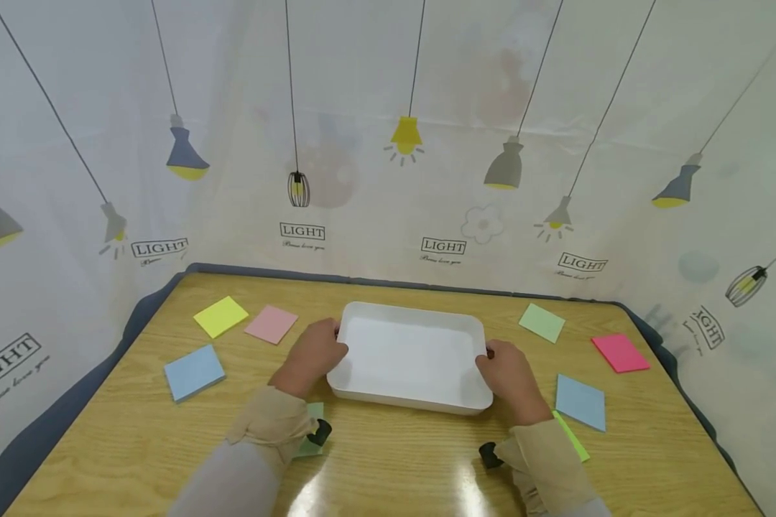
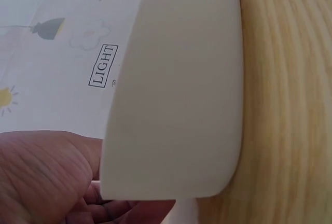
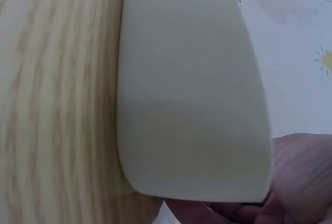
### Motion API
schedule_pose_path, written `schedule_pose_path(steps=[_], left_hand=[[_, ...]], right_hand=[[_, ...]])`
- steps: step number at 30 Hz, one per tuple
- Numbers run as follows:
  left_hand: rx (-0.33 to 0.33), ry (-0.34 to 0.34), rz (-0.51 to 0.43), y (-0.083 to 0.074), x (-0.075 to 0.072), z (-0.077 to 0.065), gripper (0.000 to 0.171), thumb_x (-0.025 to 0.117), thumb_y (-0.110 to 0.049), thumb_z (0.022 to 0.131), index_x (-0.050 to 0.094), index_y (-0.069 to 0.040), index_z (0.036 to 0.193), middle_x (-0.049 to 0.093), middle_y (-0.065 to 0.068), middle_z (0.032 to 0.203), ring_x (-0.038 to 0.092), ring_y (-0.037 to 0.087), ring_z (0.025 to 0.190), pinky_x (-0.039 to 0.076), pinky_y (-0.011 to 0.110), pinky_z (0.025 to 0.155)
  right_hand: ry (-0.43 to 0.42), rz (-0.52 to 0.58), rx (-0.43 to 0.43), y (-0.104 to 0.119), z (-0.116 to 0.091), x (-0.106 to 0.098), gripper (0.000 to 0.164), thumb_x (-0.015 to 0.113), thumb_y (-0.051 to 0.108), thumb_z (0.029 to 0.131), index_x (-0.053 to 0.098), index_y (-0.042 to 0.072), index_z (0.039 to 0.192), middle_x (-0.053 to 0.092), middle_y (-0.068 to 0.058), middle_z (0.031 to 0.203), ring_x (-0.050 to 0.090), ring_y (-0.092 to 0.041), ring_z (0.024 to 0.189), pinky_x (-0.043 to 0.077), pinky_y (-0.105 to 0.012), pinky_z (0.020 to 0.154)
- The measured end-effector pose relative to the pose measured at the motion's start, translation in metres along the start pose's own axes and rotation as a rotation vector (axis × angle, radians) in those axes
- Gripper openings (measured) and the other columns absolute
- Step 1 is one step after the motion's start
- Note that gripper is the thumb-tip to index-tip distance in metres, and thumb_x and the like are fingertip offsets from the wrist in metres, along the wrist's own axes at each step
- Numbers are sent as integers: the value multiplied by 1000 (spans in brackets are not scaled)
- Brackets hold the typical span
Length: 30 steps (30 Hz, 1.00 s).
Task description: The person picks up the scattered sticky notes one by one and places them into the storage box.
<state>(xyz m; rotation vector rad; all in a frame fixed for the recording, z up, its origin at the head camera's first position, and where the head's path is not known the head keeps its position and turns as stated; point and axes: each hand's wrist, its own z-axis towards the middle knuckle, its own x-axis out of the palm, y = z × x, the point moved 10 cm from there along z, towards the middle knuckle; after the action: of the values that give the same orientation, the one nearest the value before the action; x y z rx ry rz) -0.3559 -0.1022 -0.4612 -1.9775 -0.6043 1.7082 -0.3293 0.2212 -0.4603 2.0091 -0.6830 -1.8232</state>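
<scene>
A white rectangular tray (image 1: pixel 414 352) with rounded corners lies across the middle of the table, its long side toward me. My left hand (image 1: pixel 313 355) grips the left short side, thumb over the rim. At the opposite short side, my right hand (image 1: pixel 512 380) holds the rim the same way. In the left wrist view the tray's pale outer wall (image 2: pixel 176 94) rises beside the wood, with fingers (image 2: pixel 135 211) curled under its end. The right wrist view shows the tray's other wall (image 3: pixel 192 94) and the right palm (image 3: pixel 303 177) against its edge.
On the left lie yellow (image 1: pixel 220 316), pink (image 1: pixel 271 324) and blue (image 1: pixel 195 372) sticky notes; a green one (image 1: pixel 310 449) is partly under the left forearm. On the right are pale green (image 1: pixel 542 322), bright pink (image 1: pixel 621 353), blue (image 1: pixel 580 402) and lime (image 1: pixel 572 436) notes. Printed curtains surround the table.
</scene>
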Motion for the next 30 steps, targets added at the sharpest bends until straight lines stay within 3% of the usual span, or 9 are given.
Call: schedule_pose_path(steps=[20,30], left_hand=[[-8,-5,-57,-32,20,-10,30,51,-15,84,59,-1,110,64,11,103,56,17,81,52,34,69],[-29,-4,-89,-35,28,-8,26,52,-16,85,60,-1,104,65,11,98,57,17,77,52,33,65]], right_hand=[[-35,-29,-13,-29,1,-25,31,48,16,89,63,-3,108,65,-18,103,55,-24,83,49,-42,71],[-25,-14,21,-39,1,-30,40,46,16,90,54,-6,122,59,-24,118,53,-30,98,48,-50,85]])
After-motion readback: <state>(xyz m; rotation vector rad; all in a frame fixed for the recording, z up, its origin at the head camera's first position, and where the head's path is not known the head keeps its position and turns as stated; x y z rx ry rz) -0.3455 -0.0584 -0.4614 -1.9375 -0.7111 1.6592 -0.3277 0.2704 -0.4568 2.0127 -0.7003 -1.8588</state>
